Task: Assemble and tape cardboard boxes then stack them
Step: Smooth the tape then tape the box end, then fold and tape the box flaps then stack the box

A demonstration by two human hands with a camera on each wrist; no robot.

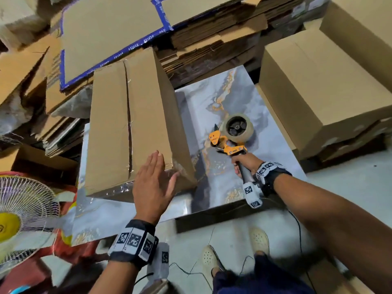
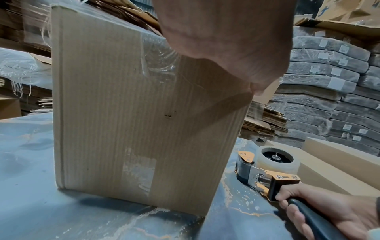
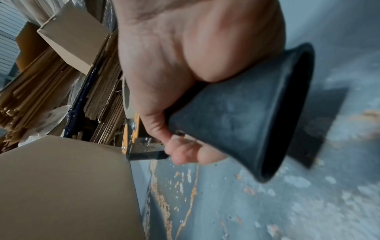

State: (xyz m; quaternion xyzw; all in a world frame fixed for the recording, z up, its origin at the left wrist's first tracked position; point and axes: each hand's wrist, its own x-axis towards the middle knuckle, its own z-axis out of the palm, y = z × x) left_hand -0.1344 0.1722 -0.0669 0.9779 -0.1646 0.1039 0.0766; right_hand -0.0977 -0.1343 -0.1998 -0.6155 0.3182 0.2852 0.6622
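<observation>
Box [image 1: 129, 128], likely light and stiff near the tabletop's left edge, takes the flat left hand [image 1: 153, 183]; right hand [image 1: 246, 163] grips the dispenser [image 1: 230, 136].

We note bare forearms, no sleeves. The left hand [image 1: 151, 183] and right hand [image 1: 246, 163] are ungloved. Each wrist carries a black band [image 1: 135, 242] bearing white blocks printed with black square markers; thin dark cables trail below. Cream perforated clogs [image 1: 210, 259] are worn, with what appear to be dark blue trousers [image 1: 261, 279].
</observation>
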